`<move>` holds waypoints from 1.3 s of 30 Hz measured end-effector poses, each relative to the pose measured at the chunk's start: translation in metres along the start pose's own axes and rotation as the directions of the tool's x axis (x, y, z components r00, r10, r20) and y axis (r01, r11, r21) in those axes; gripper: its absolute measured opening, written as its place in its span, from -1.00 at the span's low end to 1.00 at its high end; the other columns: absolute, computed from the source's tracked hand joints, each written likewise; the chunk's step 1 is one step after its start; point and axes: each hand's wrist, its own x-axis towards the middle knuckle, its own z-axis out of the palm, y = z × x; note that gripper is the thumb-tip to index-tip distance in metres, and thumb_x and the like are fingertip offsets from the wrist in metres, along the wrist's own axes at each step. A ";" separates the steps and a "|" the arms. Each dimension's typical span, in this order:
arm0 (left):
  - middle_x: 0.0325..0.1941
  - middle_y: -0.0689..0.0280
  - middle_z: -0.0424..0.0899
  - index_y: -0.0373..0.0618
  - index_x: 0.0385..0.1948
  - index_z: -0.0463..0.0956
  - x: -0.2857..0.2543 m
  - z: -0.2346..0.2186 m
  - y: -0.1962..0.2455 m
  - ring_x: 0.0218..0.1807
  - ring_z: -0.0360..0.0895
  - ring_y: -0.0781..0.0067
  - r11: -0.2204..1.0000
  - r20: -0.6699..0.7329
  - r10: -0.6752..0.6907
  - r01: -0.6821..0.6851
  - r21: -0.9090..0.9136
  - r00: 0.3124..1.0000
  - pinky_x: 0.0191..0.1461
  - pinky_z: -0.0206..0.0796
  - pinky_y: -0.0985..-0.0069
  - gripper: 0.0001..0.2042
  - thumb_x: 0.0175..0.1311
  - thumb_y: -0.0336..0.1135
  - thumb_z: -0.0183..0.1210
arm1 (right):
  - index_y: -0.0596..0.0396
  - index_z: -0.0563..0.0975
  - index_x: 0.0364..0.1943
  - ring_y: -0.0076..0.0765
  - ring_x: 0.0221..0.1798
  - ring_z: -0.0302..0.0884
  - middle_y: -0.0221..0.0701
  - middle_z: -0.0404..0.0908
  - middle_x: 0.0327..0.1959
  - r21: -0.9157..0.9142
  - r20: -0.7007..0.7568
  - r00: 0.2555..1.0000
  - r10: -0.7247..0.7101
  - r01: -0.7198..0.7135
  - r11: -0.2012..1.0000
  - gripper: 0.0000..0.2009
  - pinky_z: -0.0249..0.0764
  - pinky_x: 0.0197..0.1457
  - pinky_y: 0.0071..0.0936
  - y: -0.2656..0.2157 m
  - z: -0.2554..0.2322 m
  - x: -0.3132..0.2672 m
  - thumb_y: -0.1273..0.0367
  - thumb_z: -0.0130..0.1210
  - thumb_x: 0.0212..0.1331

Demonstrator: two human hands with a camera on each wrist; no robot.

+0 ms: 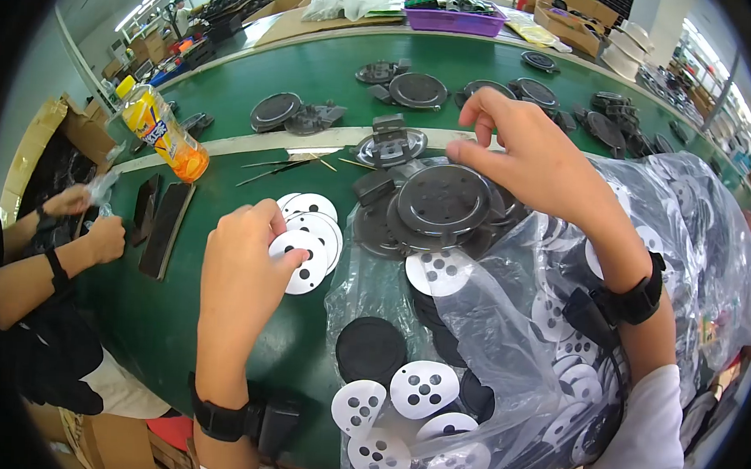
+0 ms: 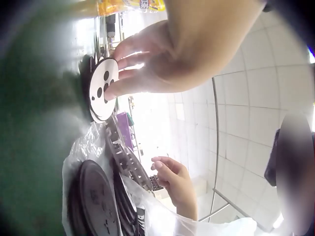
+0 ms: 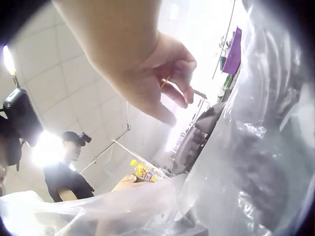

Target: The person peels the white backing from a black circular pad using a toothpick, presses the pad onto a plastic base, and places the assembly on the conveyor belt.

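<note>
My left hand (image 1: 242, 266) (image 2: 167, 64) pinches the top white disc (image 1: 295, 274) (image 2: 102, 101) of a small overlapping pile, with the thumb on its printed face. Black dots mark the discs. My right hand (image 1: 537, 154) (image 2: 178, 188) (image 3: 147, 73) hovers above stacked round black parts (image 1: 443, 200) (image 2: 96, 196), thumb apart from the bent fingers. The right wrist view has a thin orange line by its fingers; whether that is something held, I cannot tell. Beyond the stack lies a black part with a raised bracket (image 1: 390, 146).
Clear plastic (image 1: 515, 327) with white discs and black pads covers the right side. Tweezers and thin sticks lie behind the pile. An orange drink bottle (image 1: 167, 130) and dark blocks (image 1: 166, 228) are at left, near another person's hands (image 1: 95, 228). More black parts (image 1: 276, 110) line the back.
</note>
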 end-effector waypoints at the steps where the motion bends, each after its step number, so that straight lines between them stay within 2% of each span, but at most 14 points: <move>1: -0.37 0.23 0.53 -0.25 -0.44 0.44 0.001 -0.002 0.002 -0.38 0.47 0.48 1.000 0.000 0.005 -0.005 0.000 1.000 -0.42 0.30 0.52 -0.75 -0.18 -0.48 0.31 | 0.23 0.47 -0.42 -0.13 -0.29 0.45 -0.22 0.49 -0.49 -0.001 -0.003 1.000 0.003 -0.003 1.000 -0.74 0.36 -0.21 -0.26 0.002 0.001 -0.002 0.26 0.09 0.05; 3: -0.39 0.29 0.52 -0.24 -0.44 0.41 0.001 -0.006 0.006 -0.42 0.46 0.61 0.930 0.122 -0.025 0.068 -0.362 0.992 -0.45 0.28 0.59 -0.85 0.03 -0.47 0.22 | 0.24 0.42 -0.34 -0.36 -0.45 0.35 -0.34 0.42 -0.52 0.082 -0.151 0.970 -0.191 0.205 0.975 -0.85 0.29 -0.32 -0.44 0.003 0.003 -0.004 0.41 -0.09 0.15; 4: -0.39 0.29 0.52 -0.24 -0.44 0.41 0.001 -0.007 0.012 -0.42 0.46 0.61 0.930 0.122 -0.024 0.067 -0.361 0.992 -0.45 0.28 0.59 -0.85 0.03 -0.47 0.22 | 0.24 0.42 -0.34 -0.36 -0.45 0.35 -0.34 0.42 -0.52 0.083 -0.153 0.970 -0.190 0.205 0.975 -0.85 0.29 -0.32 -0.44 0.000 0.002 -0.004 0.41 -0.09 0.15; 5: -0.40 0.28 0.51 -0.22 -0.44 0.39 0.001 -0.007 0.024 -0.45 0.45 0.56 0.729 0.076 0.032 0.029 -0.684 0.997 -0.42 0.27 0.64 -0.88 0.10 -0.44 0.17 | 0.25 0.41 -0.33 -0.18 -0.45 0.38 -0.23 0.43 -0.56 0.176 -0.085 0.963 -0.254 0.266 0.948 -0.85 0.31 -0.32 -0.33 -0.005 -0.001 -0.003 0.42 -0.11 0.14; 6: -0.41 0.27 0.51 -0.20 -0.43 0.37 0.001 -0.006 0.031 -0.49 0.44 0.51 0.420 0.012 0.067 -0.017 -0.907 0.998 -0.39 0.27 0.69 -0.88 0.18 -0.40 0.12 | 0.26 0.40 -0.32 0.00 -0.45 0.41 -0.11 0.43 -0.60 0.271 -0.022 0.946 -0.322 0.316 0.909 -0.84 0.33 -0.33 -0.22 -0.012 -0.005 -0.003 0.42 -0.14 0.14; 7: -0.35 0.24 0.54 -0.19 -0.34 0.29 0.001 -0.003 0.032 -0.52 0.50 0.46 0.311 0.000 0.109 -0.034 -0.950 0.994 -0.42 0.36 0.65 -0.88 0.28 -0.35 0.00 | 0.26 0.40 -0.32 0.00 -0.45 0.41 -0.11 0.43 -0.60 0.271 -0.023 0.945 -0.325 0.319 0.908 -0.84 0.33 -0.33 -0.22 -0.022 -0.011 -0.004 0.42 -0.14 0.14; 8: -0.35 0.24 0.54 -0.19 -0.34 0.29 -0.001 -0.004 0.036 -0.52 0.50 0.46 0.312 -0.004 0.107 -0.038 -0.949 0.994 -0.42 0.36 0.65 -0.88 0.28 -0.35 0.00 | 0.22 0.40 -0.30 -0.14 -0.53 0.34 -0.22 0.39 -0.61 0.260 0.059 0.944 -0.325 0.300 0.918 -0.86 0.28 -0.39 -0.31 -0.033 -0.017 -0.008 0.45 -0.16 0.15; 10: -0.33 0.11 0.55 -0.19 -0.29 0.19 -0.008 -0.010 0.049 -0.55 0.55 0.34 0.026 0.064 0.079 0.062 -0.998 0.995 -0.50 0.44 0.54 -0.86 0.32 -0.33 -0.09 | 0.19 0.40 -0.28 -0.28 -0.60 0.26 -0.32 0.35 -0.62 0.249 0.141 0.935 -0.326 0.285 0.926 -0.87 0.23 -0.45 -0.39 -0.044 -0.015 -0.015 0.48 -0.18 0.15; 11: -0.37 0.02 0.53 -0.17 -0.29 0.15 -0.010 -0.011 0.058 -0.60 0.54 0.17 0.065 0.051 0.026 0.049 -0.997 0.998 -0.64 0.39 0.46 -0.79 0.29 -0.23 -0.11 | 0.18 0.40 -0.29 -0.25 -0.62 0.27 -0.32 0.34 -0.63 0.239 0.085 0.932 -0.353 0.324 0.915 -0.88 0.23 -0.47 -0.38 -0.047 -0.012 -0.020 0.48 -0.17 0.15; 14: -0.39 0.02 0.52 -0.18 -0.30 0.15 -0.012 -0.012 0.055 -0.63 0.53 0.19 0.088 -0.020 0.115 -0.031 -0.996 0.993 -0.68 0.35 0.49 -0.78 0.29 -0.22 -0.10 | 0.16 0.42 -0.28 -0.20 -0.61 0.31 -0.31 0.36 -0.63 0.218 0.031 0.928 -0.372 0.357 0.908 -0.88 0.23 -0.48 -0.39 -0.053 -0.007 -0.027 0.49 -0.15 0.15; 16: -0.42 0.05 0.52 -0.21 -0.26 0.17 -0.015 -0.012 0.062 -0.64 0.52 0.26 0.045 -0.044 0.060 -0.046 -0.998 0.997 -0.70 0.31 0.52 -0.74 0.26 -0.22 -0.03 | 0.16 0.42 -0.27 -0.18 -0.59 0.35 -0.30 0.39 -0.60 0.209 0.030 0.931 -0.365 0.351 0.913 -0.88 0.25 -0.48 -0.40 -0.055 -0.004 -0.029 0.50 -0.13 0.14; 18: -0.44 0.08 0.52 -0.25 -0.23 0.19 -0.018 -0.017 0.066 -0.66 0.51 0.32 0.225 -0.135 0.061 -0.146 -0.963 0.989 -0.71 0.30 0.56 -0.69 0.21 -0.23 0.08 | 0.16 0.43 -0.28 -0.14 -0.54 0.41 -0.29 0.45 -0.55 0.268 -0.047 0.905 -0.424 0.420 0.867 -0.89 0.30 -0.45 -0.42 -0.055 0.000 -0.030 0.52 -0.08 0.11; 30: -0.44 0.15 0.48 -0.27 -0.26 0.21 -0.025 -0.012 0.073 -0.64 0.50 0.37 0.084 -0.202 0.010 -0.202 -0.976 0.979 -0.69 0.31 0.57 -0.71 0.21 -0.27 0.09 | 0.17 0.49 -0.37 -0.26 -0.49 0.50 -0.32 0.57 -0.44 0.265 -0.255 0.778 -0.574 0.627 0.732 -0.87 0.36 -0.44 -0.50 -0.056 0.003 -0.026 0.61 0.04 -0.05; 39: -0.38 0.17 0.45 -0.24 -0.24 0.21 -0.026 -0.012 0.070 -0.61 0.49 0.40 0.077 -0.204 -0.004 -0.203 -0.976 0.979 -0.68 0.26 0.60 -0.72 0.23 -0.25 0.07 | 0.16 0.53 -0.41 -0.30 -0.54 0.45 -0.35 0.59 -0.46 0.209 -0.265 0.768 -0.583 0.636 0.743 -0.89 0.33 -0.48 -0.49 -0.058 0.001 -0.026 0.58 0.07 -0.07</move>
